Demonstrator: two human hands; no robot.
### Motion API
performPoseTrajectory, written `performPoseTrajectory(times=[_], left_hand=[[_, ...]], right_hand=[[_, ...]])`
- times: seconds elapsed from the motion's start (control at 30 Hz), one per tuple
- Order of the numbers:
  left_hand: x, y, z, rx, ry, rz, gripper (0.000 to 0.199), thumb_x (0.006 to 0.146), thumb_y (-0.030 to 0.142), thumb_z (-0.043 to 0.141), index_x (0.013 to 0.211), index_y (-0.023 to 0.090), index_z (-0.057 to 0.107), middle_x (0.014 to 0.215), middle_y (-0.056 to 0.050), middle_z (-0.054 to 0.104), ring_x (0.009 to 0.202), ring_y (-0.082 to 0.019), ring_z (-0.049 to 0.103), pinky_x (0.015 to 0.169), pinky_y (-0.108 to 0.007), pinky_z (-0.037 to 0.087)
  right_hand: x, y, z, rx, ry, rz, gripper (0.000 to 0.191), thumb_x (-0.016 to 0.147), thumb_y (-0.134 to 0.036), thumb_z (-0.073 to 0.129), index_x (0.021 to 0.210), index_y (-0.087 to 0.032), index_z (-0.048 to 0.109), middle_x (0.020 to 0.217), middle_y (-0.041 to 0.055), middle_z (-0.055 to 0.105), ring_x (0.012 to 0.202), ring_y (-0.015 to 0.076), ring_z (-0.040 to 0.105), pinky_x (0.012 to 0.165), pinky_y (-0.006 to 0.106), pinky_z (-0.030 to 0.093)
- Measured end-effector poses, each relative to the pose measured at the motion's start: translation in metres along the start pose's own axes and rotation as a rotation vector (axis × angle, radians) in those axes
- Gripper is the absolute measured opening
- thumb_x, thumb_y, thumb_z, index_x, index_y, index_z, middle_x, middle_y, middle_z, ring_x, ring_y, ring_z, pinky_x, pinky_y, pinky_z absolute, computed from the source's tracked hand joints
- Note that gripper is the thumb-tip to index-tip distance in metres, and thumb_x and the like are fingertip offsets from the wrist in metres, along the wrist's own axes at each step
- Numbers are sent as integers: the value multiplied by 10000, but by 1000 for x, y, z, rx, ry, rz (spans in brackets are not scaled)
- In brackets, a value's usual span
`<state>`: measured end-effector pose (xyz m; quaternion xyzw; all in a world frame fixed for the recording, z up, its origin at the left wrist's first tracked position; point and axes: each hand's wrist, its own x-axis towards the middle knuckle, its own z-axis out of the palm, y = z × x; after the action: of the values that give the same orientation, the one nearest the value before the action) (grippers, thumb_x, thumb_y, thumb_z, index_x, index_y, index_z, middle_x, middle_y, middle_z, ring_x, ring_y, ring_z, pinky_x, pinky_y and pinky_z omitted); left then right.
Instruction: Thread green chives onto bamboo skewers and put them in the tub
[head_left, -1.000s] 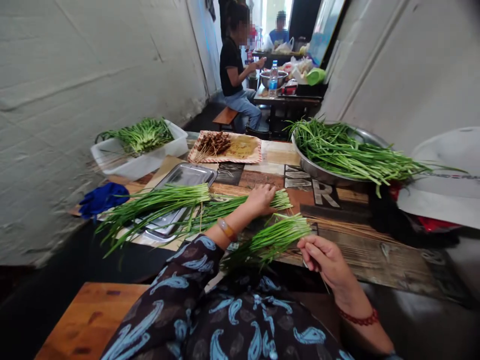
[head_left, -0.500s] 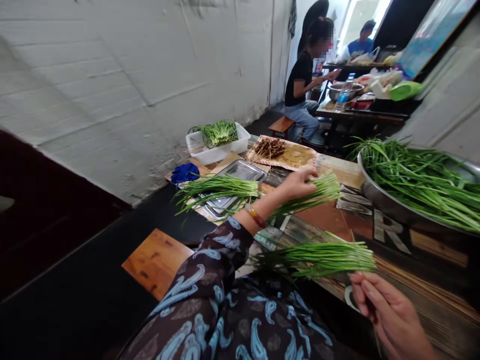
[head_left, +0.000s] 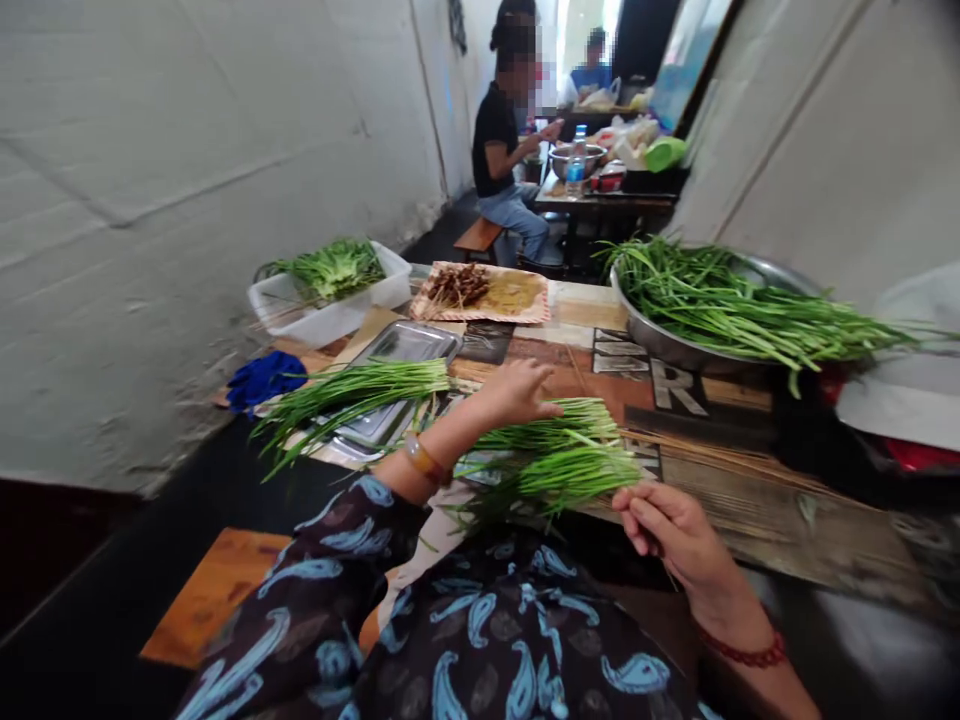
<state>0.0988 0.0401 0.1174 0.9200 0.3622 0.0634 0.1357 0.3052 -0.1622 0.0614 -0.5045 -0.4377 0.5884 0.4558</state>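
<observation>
My left hand (head_left: 516, 392), fingers spread, hovers over or just touches a bunch of long green garlic chives (head_left: 589, 418) lying on the table. In front of it, close against it, is a nearer bunch of chives (head_left: 577, 472). At that bunch's pale cut ends my right hand (head_left: 667, 522) pinches with thumb and fingers; a thin skewer (head_left: 670, 576) shows below the palm. Whether the skewer passes through the stalks is hidden by my fingers. Left of my left hand, another chive bunch (head_left: 375, 382) rests across clear plastic trays (head_left: 409, 340).
A metal bowl (head_left: 637, 325) heaped with chives stands at the back right. Skewers (head_left: 720, 450) lie along the table's right side. At the back are a shallow tray (head_left: 525, 298), a white tub (head_left: 394, 275) of greens and blue gloves (head_left: 264, 380). A person (head_left: 501, 150) sits beyond.
My left hand has let go of the far chive bunch and spread its fingers. The near bunch at my right hand now lies against the far one. The view has swung right.
</observation>
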Motion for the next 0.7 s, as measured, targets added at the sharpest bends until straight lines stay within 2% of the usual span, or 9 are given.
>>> performPoseTrajectory(times=[0.1, 0.2, 0.27, 0.4, 0.47, 0.53, 0.6, 0.7], left_hand=[[-3, 20, 24, 155, -105, 124, 738, 718, 539, 724, 1303, 138, 522, 1312, -171, 544, 1184, -331, 519, 999, -430, 402], [2, 28, 36, 249, -144, 178, 768, 695, 540, 739, 1309, 145, 502, 1305, -167, 523, 1163, -331, 513, 991, -437, 404], [9, 28, 42, 283, -162, 182, 676, 739, 478, 714, 1285, 136, 510, 1251, -161, 539, 1109, -313, 531, 946, -421, 434], [22, 29, 50, 352, -157, 165, 363, 859, 211, 532, 1205, 102, 552, 1132, -162, 583, 1025, -279, 561, 856, -381, 473], [25, 29, 52, 371, -136, 155, 310, 874, 128, 445, 1150, 96, 584, 1079, -164, 605, 1004, -271, 577, 829, -369, 479], [27, 27, 50, 336, -113, 120, 301, 880, 106, 409, 1100, 107, 614, 1041, -159, 627, 978, -260, 597, 816, -358, 482], [30, 19, 41, 221, -57, 31, 312, 856, 89, 421, 1075, 135, 638, 1030, -139, 652, 948, -241, 615, 811, -340, 482], [35, 0, 10, -98, 117, -80, 358, 756, 49, 458, 1016, 164, 675, 976, -78, 690, 897, -207, 621, 809, -300, 475]], right_hand=[[-12, 1, -4, -111, -101, 10, 386, 876, -529, 581, 884, -160, 694, 657, 12, 598, 475, 75, 520, 424, 188, 355], [-17, 1, -5, -155, -157, -1, 394, 890, -530, 560, 892, -160, 694, 674, 13, 601, 494, 71, 526, 438, 181, 381], [-15, 1, -6, -149, -146, -16, 399, 895, -535, 549, 900, -161, 689, 671, 10, 598, 496, 70, 522, 443, 180, 390], [-12, 0, -8, -135, -120, -24, 392, 901, -529, 539, 901, -164, 680, 670, 6, 597, 503, 72, 529, 459, 183, 399], [-11, 0, -9, -125, -122, -26, 385, 901, -523, 541, 901, -164, 679, 674, 6, 597, 510, 72, 532, 465, 182, 396], [-11, 2, -11, -112, -120, -32, 386, 901, -524, 541, 909, -163, 679, 677, 5, 595, 509, 70, 530, 463, 182, 387], [-12, 3, -13, -102, -116, -38, 394, 898, -530, 542, 916, -161, 678, 676, 3, 591, 504, 69, 526, 456, 181, 373], [-12, 4, -15, -91, -111, -33, 413, 887, -551, 550, 917, -159, 676, 670, 3, 588, 503, 71, 525, 452, 182, 356]])
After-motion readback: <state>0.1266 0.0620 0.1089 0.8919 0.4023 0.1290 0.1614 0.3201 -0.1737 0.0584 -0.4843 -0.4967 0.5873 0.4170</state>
